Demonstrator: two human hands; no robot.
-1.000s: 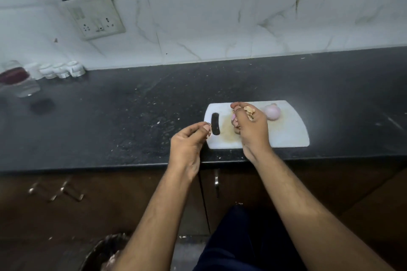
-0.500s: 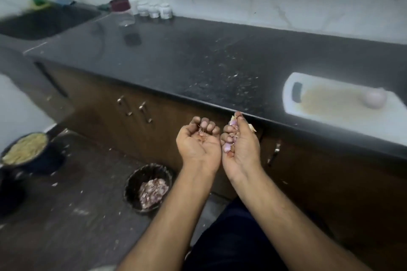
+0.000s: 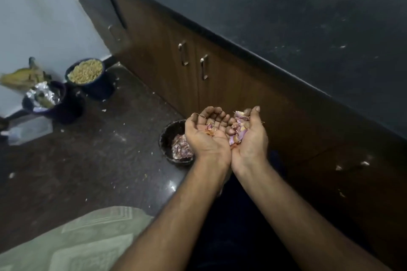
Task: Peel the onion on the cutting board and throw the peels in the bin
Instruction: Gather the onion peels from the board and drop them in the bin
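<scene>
On the floor at the far left stand two dark pots, one stuffed with foil and scraps and one filled with pale grain; neither has anything to do with my job. Further right, close to the cabinet doors, sits the bin, a small dark round tub with a heap of purple-and-white onion skin already lying in it.

Just to the right of it, and above it, I hold both hands palm up, side by side with their edges touching, making a bowl. My left hand has its fingers curled inward around a few thin orange-pink flakes. My right hand is cupped the same way and carries most of the peels, a loose pile of purple and cream pieces held in by the bent fingers.

The dark surface runs across the upper right, speckled with crumbs; the cutting board and the onion itself are out of view, so I cannot tell how bare the onion is.

I judge the peeling largely done, at least for this batch. What is left is to bring the cupped hands fully over the bin and tip the skins in without spilling any on the floor.
</scene>
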